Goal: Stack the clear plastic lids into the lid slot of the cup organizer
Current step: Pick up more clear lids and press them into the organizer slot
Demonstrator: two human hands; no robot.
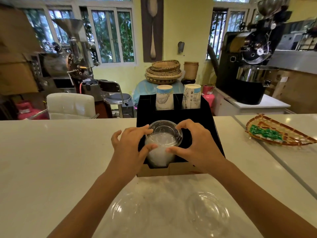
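we've got the left hand and right hand both pinching the lid stack from either side, sitting upright in the cup organizer's front slot, while two loose lids wait on the counter just below both wrists.

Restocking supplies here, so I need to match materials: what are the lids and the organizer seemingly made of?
Lid: thin clear glossy plastic; see-through, with glints. Organizer: apparently matte black board; a bare brown edge, cardboard-like, shows at its front.
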